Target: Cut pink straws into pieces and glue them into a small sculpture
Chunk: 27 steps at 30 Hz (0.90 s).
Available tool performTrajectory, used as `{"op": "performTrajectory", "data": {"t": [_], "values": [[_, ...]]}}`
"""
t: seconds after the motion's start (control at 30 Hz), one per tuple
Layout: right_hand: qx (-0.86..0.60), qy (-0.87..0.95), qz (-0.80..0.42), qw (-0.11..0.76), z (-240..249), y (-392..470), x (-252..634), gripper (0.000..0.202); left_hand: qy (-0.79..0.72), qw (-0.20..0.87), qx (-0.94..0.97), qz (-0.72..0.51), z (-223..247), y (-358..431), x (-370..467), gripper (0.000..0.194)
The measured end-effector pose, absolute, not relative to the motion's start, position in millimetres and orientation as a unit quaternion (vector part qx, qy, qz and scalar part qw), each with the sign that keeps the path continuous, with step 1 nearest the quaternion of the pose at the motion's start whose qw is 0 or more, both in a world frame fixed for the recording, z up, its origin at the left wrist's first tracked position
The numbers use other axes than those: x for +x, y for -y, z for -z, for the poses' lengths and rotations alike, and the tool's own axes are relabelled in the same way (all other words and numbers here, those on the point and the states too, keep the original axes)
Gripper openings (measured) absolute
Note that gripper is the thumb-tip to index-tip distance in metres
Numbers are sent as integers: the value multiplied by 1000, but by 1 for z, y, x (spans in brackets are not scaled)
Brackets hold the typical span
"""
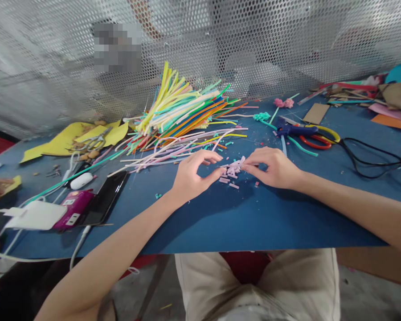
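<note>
Right at the middle of the blue desk (200, 229), a small heap of cut lilac pipe-cleaner pieces (234, 169) lies between the two hands, with a few bits scattered just in front of it. On the heap's left side, the left hand (192, 176) curves in with its grip loosely open, thumb and forefinger parted and the thumb tip at the pieces' edge. Opposite, the right hand (272, 167) has its fingertips drawn close together at the heap's right edge (whether its grip pinches one of the pieces, I cannot tell).

Behind the left hand, long lilac pipe cleaners (167, 154) lie loose before a thick, many-coloured bundle of pipe cleaners (183, 116), yellow ones fanning up toward the perforated metal screen (254, 40). Beyond the right hand are a dark blue glue gun (292, 129) and red-and-yellow-handled scissors (316, 145), near a fuzzy teal clump (261, 116) and a pink one (284, 103). Well to the left, a black smartphone (108, 198) rests beside a purple power strip (76, 203) with a white charger (40, 215).
</note>
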State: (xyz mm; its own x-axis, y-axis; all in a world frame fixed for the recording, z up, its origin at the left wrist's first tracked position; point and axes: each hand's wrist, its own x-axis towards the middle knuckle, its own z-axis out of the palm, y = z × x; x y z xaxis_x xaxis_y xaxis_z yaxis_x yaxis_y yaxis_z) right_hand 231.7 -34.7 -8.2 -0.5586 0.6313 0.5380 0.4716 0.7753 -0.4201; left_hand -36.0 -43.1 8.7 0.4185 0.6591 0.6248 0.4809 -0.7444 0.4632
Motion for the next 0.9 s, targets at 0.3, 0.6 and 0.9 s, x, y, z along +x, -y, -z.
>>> {"op": "performTrajectory", "data": {"t": [0.3, 0.6, 0.9], "values": [[-294, 905, -85, 295, 11, 23, 241, 22, -309, 5, 827, -470, -16, 34, -47, 19], [-282, 908, -77, 299, 11, 25, 241, 22, -329, 7, 831, -449, -17, 39, -42, 13], [-285, 907, -61, 305, 8, 29, 242, 24, -331, 6, 834, -441, -15, 41, -40, 15]]}}
